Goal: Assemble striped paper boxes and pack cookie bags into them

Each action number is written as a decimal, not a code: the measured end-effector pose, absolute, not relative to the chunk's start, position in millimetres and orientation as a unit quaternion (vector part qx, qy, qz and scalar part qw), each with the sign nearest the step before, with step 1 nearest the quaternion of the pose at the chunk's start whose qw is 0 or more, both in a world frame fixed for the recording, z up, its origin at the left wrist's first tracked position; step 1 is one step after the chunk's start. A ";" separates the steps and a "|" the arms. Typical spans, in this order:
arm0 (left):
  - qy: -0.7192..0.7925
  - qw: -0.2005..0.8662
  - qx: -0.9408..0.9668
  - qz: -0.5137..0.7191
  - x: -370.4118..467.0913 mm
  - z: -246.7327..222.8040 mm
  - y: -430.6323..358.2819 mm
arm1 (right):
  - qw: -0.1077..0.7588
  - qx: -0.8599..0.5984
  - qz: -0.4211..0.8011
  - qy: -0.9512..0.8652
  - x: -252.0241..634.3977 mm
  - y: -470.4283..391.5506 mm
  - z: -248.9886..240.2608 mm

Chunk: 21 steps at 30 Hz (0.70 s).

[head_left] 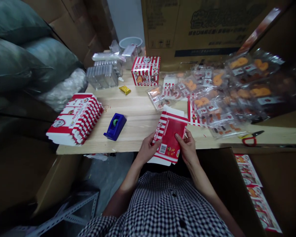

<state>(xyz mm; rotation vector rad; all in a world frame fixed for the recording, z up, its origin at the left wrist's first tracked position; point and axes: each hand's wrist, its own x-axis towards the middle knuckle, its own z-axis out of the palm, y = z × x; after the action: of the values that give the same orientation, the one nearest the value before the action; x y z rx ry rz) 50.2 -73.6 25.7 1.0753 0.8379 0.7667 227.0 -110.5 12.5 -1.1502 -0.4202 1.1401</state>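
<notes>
A flattened red-and-white striped carton [171,131] is held over the table's front edge, its red panel and barcode facing up. My left hand [149,147] grips its left edge, thumb on top. On the right edge my right hand [186,144] is closed, with the thumb pressed on the red panel and the fingers behind. White flaps stick out at the carton's top and bottom. To the left lies a blue tape dispenser [115,126] with a green roll. Just beyond the carton are clear bags of small toy-like food pieces [204,102].
A stack of flat striped cartons [75,118] sits at the table's left end. Behind stand an assembled striped box [146,70], clear plastic trays [102,76] and a yellow packet [125,90]. Red-handled scissors [249,141] lie at the front right edge, above an open cardboard box [218,177].
</notes>
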 end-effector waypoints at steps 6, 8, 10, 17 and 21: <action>0.331 0.727 0.458 0.390 52.1 35.5 -57.9 | 0.663 -0.531 0.456 -0.268 224.4 -110.4 20.1; 0.321 0.735 0.439 0.405 51.5 40.4 -49.5 | 0.653 -0.534 0.443 -0.302 221.2 -111.5 24.3; 0.318 0.749 0.413 0.409 50.6 42.7 -44.4 | 0.654 -0.534 0.425 -0.326 218.0 -113.5 28.8; 0.326 0.772 0.343 0.424 52.1 33.9 -48.8 | 0.652 -0.507 0.438 -0.355 216.4 -121.2 46.0; 0.341 0.763 0.345 0.427 51.5 35.9 -51.2 | 0.652 -0.512 0.445 -0.339 213.0 -126.4 48.0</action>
<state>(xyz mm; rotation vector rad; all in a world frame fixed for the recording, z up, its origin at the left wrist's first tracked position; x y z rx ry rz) 51.5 -51.2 35.9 0.7493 0.7425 0.9297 213.0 -126.4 48.0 -1.1626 -0.7695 1.0105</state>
